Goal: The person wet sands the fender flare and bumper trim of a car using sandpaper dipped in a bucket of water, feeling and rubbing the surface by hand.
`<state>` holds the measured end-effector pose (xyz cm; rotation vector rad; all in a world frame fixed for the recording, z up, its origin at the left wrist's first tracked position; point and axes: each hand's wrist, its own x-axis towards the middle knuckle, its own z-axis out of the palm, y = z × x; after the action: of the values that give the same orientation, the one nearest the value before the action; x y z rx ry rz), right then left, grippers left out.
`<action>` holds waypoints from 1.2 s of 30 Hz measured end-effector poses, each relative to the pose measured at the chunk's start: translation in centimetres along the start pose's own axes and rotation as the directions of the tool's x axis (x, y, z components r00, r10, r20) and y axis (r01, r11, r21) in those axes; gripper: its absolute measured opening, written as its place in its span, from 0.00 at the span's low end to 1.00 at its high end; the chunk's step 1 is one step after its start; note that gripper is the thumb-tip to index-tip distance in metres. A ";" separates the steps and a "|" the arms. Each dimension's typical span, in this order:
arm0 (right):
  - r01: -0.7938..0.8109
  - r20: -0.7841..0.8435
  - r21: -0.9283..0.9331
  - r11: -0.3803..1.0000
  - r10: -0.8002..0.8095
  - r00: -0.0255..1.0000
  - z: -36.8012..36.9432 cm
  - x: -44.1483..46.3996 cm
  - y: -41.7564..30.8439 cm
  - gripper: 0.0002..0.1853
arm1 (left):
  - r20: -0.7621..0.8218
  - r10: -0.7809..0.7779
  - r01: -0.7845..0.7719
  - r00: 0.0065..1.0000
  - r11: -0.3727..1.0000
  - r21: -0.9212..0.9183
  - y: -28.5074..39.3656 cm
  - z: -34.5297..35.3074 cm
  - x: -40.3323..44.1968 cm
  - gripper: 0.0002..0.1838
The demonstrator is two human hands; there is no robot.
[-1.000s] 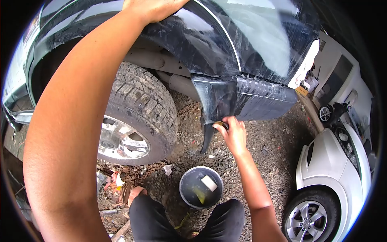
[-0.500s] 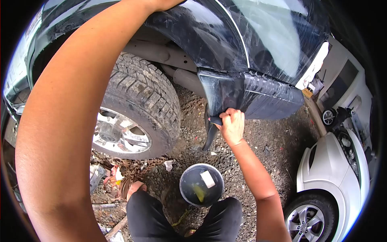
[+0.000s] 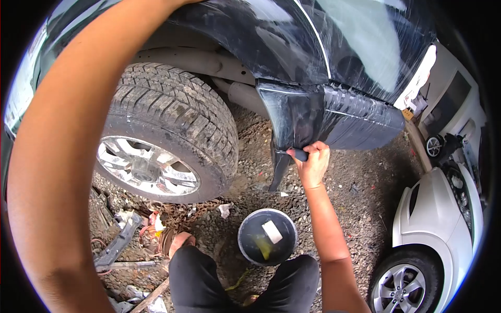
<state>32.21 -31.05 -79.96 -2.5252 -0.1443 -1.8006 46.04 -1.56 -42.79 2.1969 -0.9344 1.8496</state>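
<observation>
My right hand (image 3: 313,163) pinches a small dark pad (image 3: 298,154) against the lower corner of the dark car's bumper (image 3: 360,122). Below that corner hangs a black flap (image 3: 280,169). My left forearm crosses the left side of the view and reaches up to the scuffed body panel (image 3: 240,34); the left hand lies almost wholly beyond the top edge, its fingers hidden. A round bucket of water (image 3: 250,245) stands between my knees, with a white block (image 3: 272,232) and something yellowish in it.
The dark car's muddy wheel (image 3: 182,120) is at the left. Debris and a broken dark strip (image 3: 119,245) lie on the gravel at lower left. A silver car (image 3: 428,214) stands at the right, with a white vehicle (image 3: 454,99) behind it.
The view has shifted, bringing more of the wheel and debris into sight. My right hand stays at the bumper corner with its grip turned, and my left hand has slipped nearly out of view.
</observation>
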 end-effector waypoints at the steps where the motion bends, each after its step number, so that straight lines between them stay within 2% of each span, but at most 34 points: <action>1: -0.085 -0.035 -0.008 0.996 0.084 0.996 0.5 -1.4 0.0 0.33 | -0.003 0.006 -0.006 1.000 1.000 0.018 0.3 -0.1 -0.4 0.39; 5: -0.395 -0.172 0.125 0.910 0.412 0.895 3.5 -4.9 -2.2 0.29 | -0.034 -0.002 0.007 0.999 0.989 0.147 0.5 1.1 -0.3 0.39; 7: -0.534 -0.170 0.292 0.794 0.592 0.788 5.0 -6.8 -3.1 0.28 | -0.034 0.031 -0.028 0.999 0.995 0.094 0.2 1.0 -0.3 0.39; 9: -0.562 -0.216 0.278 0.779 0.620 0.754 6.6 -9.3 -3.1 0.30 | -0.030 0.045 -0.043 0.999 0.998 0.055 0.2 0.8 -0.4 0.38; 10: -0.574 -0.204 0.331 0.749 0.650 0.732 7.3 -10.4 -2.8 0.32 | -0.030 0.037 -0.036 0.999 0.999 0.036 0.4 0.6 -0.4 0.38; 12: -0.559 -0.179 0.369 0.743 0.647 0.741 7.0 -10.0 -2.6 0.32 | -0.025 0.016 -0.016 1.000 1.000 -0.014 0.8 0.4 -0.5 0.37; 14: -0.526 -0.155 0.376 0.763 0.611 0.776 5.8 -8.7 -2.0 0.31 | -0.042 0.024 -0.024 0.999 1.000 0.014 0.9 0.7 -0.4 0.37; 17: -0.278 -0.176 0.161 0.947 0.304 0.936 2.8 -1.3 -1.9 0.33 | -0.057 0.036 -0.033 0.998 0.998 0.062 -0.3 1.5 0.0 0.37; 19: -0.096 -0.152 0.086 0.992 0.109 0.982 1.0 5.0 -3.2 0.34 | -0.060 0.044 -0.039 0.997 0.996 0.077 -0.6 1.7 0.1 0.37; 21: -0.026 -0.150 0.068 0.997 0.036 0.988 -0.2 9.8 -4.5 0.33 | -0.055 0.044 -0.040 0.998 0.996 0.077 -0.6 1.5 0.1 0.38; 23: -0.020 -0.088 0.066 0.998 0.026 0.996 -0.6 10.4 -4.9 0.32 | -0.073 0.056 -0.051 0.996 0.997 0.057 -0.6 1.5 -0.1 0.38; 27: 0.094 0.089 0.047 0.994 -0.098 0.991 -0.4 2.8 -1.3 0.30 | -0.058 0.048 -0.048 0.997 0.999 -0.003 -0.8 1.2 0.3 0.39; 29: 0.171 0.120 0.016 0.985 -0.172 0.978 -0.9 4.1 -1.4 0.29 | -0.061 0.031 -0.031 0.998 0.999 -0.005 -1.2 1.1 -0.1 0.39; 31: 0.223 0.069 -0.005 0.975 -0.222 0.973 -2.1 10.1 -4.4 0.28 | -0.102 0.036 -0.035 0.994 0.999 0.010 -1.2 2.0 0.2 0.39; 32: 0.175 0.024 -0.006 0.985 -0.175 0.984 -1.9 12.6 -5.6 0.28 | -0.058 -0.004 -0.001 0.998 0.997 -0.072 -0.2 0.3 -0.3 0.39; 33: 0.136 -0.018 -0.006 0.991 -0.136 0.991 -1.9 14.6 -6.7 0.28 | -0.066 -0.012 0.007 0.998 0.997 -0.074 -0.1 0.5 -0.4 0.39; 36: 0.077 -0.015 -0.019 0.997 -0.078 0.997 -1.7 14.3 -7.7 0.27 | -0.060 -0.045 0.039 0.997 0.995 -0.093 -0.1 0.4 -0.5 0.39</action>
<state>34.51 -22.79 -66.09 -2.5516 -0.2297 -1.8563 46.43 -1.51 -43.39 2.0777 -0.9344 1.8082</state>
